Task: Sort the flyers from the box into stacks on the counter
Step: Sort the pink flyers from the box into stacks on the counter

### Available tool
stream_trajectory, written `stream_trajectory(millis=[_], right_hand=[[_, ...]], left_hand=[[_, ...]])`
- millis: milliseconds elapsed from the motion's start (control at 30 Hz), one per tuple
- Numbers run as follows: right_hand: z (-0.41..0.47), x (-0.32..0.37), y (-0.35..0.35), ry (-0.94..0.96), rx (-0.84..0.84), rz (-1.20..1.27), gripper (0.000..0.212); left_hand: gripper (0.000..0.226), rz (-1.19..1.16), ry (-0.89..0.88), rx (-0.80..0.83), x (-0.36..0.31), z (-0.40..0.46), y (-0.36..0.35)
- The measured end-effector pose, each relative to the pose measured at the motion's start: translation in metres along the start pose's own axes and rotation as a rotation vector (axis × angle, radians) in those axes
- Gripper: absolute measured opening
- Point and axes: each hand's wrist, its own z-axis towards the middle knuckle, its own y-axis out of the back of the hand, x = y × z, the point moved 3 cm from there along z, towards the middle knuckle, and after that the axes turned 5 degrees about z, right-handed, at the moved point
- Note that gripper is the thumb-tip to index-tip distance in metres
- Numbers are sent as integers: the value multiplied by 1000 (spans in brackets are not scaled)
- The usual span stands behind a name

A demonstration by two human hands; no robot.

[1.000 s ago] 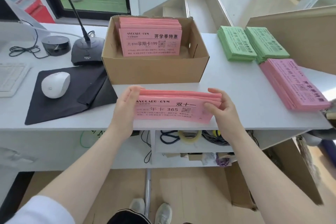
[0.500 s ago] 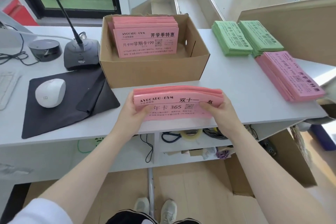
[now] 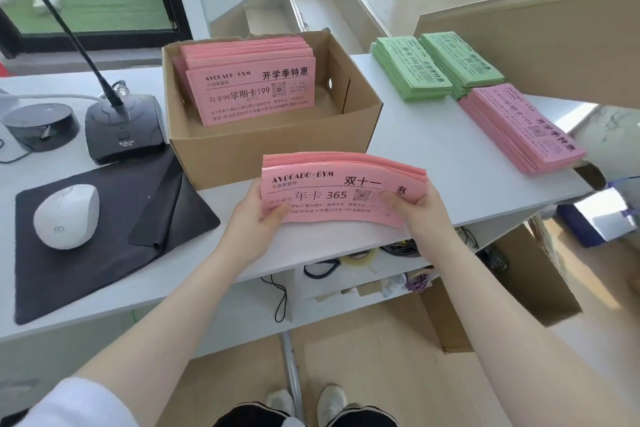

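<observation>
A bundle of pink flyers [image 3: 332,184] is held just above the counter's front edge, in front of the cardboard box [image 3: 270,152]. My left hand [image 3: 254,218] grips its left end, thumb on top. My right hand [image 3: 414,211] grips its right end, thumb across the print. More pink flyers [image 3: 252,87] stand leaning inside the box. On the counter [image 3: 433,163] at the right lie two green flyer stacks [image 3: 408,69] [image 3: 460,59] and one pink stack [image 3: 523,128].
A white mouse [image 3: 65,215] sits on a black mat [image 3: 104,229] at the left. Behind it stand a microphone base [image 3: 124,128] and a round black device [image 3: 40,126]. A large cardboard panel [image 3: 540,35] rises at the right.
Both hands have lifted the pink bundle a little and tilted its printed face up towards me. My thumbs now lie on top of it. The camera has moved closer.
</observation>
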Motion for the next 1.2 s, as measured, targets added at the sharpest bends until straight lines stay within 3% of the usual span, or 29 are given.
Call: stream_trajectory(millis=[233,433,600,733,867,967,1100,1200], right_hand=[[-5,12,59,3,-307,27,35],[16,18,127,-56,-466,63,38],[48,14,186,-197,-557,50,18],[68,9,214,-320,-540,40,22],[84,-6,216,-361,-492,67,14],[91,-12,213,-371,-458,123,8],[95,-12,216,-368,-368,66,6],[93,-12,222,-361,-330,-90,24]], left_hand=[[30,-213,-82,83,-52,23,-46],[28,-296,-23,185,-83,66,-117],[30,-336,95,143,-102,107,-180],[29,-442,274,25,-105,150,-218],[42,-519,388,-81,-96,202,-240],[54,-552,460,-68,-91,224,-252],[52,-619,366,8,-98,225,-264],[40,-567,213,94,-102,215,-271]])
